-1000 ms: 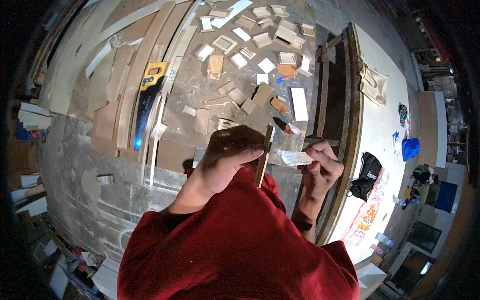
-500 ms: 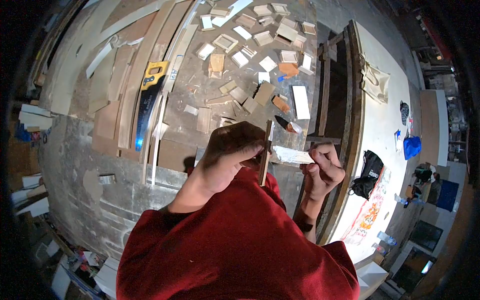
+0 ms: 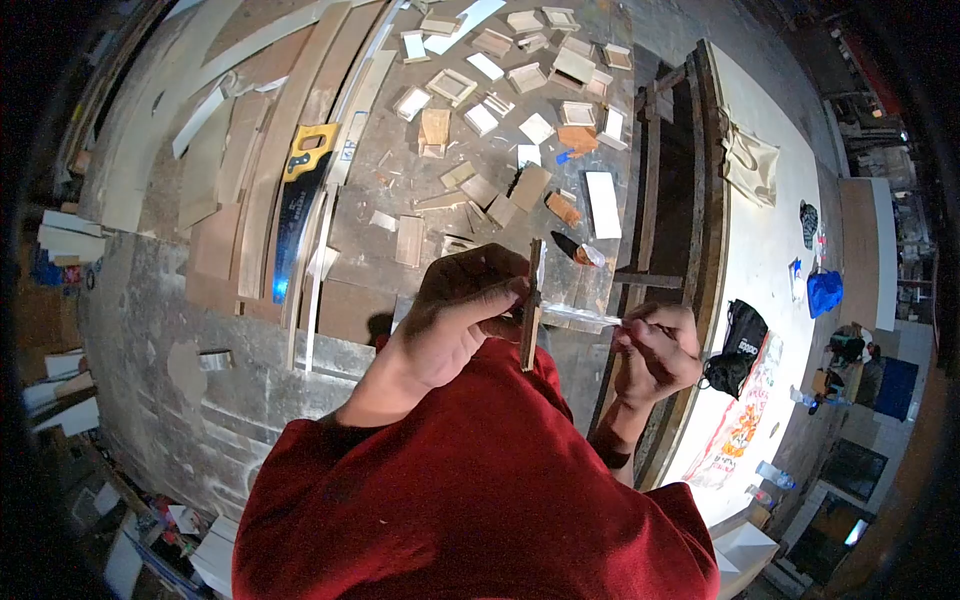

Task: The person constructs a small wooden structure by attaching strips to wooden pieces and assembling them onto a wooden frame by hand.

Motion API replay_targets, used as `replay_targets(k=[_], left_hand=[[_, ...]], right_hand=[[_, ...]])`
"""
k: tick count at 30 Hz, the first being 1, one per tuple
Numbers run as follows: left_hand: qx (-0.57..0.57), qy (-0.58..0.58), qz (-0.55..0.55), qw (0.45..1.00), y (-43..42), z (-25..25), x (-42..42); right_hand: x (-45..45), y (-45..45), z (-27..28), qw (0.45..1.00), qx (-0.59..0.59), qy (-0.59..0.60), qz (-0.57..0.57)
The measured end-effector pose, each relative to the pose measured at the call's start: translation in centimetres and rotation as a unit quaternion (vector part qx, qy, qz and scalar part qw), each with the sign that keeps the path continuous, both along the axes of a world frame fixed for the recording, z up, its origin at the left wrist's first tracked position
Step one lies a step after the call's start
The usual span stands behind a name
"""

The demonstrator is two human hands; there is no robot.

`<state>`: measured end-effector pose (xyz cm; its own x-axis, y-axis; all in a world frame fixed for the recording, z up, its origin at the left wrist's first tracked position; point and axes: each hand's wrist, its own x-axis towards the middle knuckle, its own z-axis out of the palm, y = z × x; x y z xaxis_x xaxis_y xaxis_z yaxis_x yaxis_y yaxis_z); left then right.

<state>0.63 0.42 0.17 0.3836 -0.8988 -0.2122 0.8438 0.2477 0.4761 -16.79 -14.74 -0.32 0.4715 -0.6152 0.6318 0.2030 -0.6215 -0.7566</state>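
My left hand (image 3: 468,312) is closed around a small, thin piece of wood (image 3: 532,318), held upright and nearly edge-on to me. From its right side a thin whitish strip (image 3: 580,316) runs across to my right hand (image 3: 655,352), whose fingers pinch its far end. The strip looks narrow and shiny here; its material is unclear. Whether it is fixed to the wood or only touches it, I cannot tell. Just beyond the strip on the bench lies a dark-pointed object (image 3: 572,248) with a pale end.
Small wooden frames and box pieces (image 3: 452,86) lie scattered over the worktable (image 3: 370,150). A yellow-handled handsaw (image 3: 300,200) rests on long boards at left. To the right stands a pale-topped table (image 3: 790,150) with a cloth bag (image 3: 750,165) and a black drawstring bag (image 3: 738,345).
The whitish strip has turned from showing its broad face to nearly edge-on. My right hand has shifted slightly right and down. My left hand and the wood have hardly moved.
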Motion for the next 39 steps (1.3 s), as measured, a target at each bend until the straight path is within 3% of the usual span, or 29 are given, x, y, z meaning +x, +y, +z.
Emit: replay_targets(k=[5,7,14,19,25,36,39], left_hand=[[-0.003,0.034,-0.018,0.999,0.1,0.0,0.2],[-0.012,0.037,-0.02,0.999,0.2,-0.2,0.1],[-0.022,0.006,-0.023,0.999,0.4,-0.1,0.3],[-0.035,0.019,-0.029,0.999,0.3,-0.3,0.4],[-0.023,0.007,-0.046,0.999,0.3,0.2,0.7],[-0.006,-0.005,-0.067,0.998,0.0,-0.3,0.9],[-0.023,-0.004,-0.064,0.998,0.0,-0.4,0.9]], right_hand=[[-0.1,0.4,-0.7,0.995,0.058,-0.034,-0.073],[0.3,0.0,-0.7,0.996,-0.051,-0.032,-0.062],[1.0,0.1,-0.1,0.999,-0.011,-0.037,-0.029],[0.9,-0.3,1.0,0.997,-0.038,0.048,0.05],[1.1,-0.8,0.7,1.0,0.002,-0.018,0.024],[1.3,-2.3,1.3,0.995,-0.009,0.031,0.09],[1.8,-2.2,1.1,0.996,0.005,-0.019,0.091]])
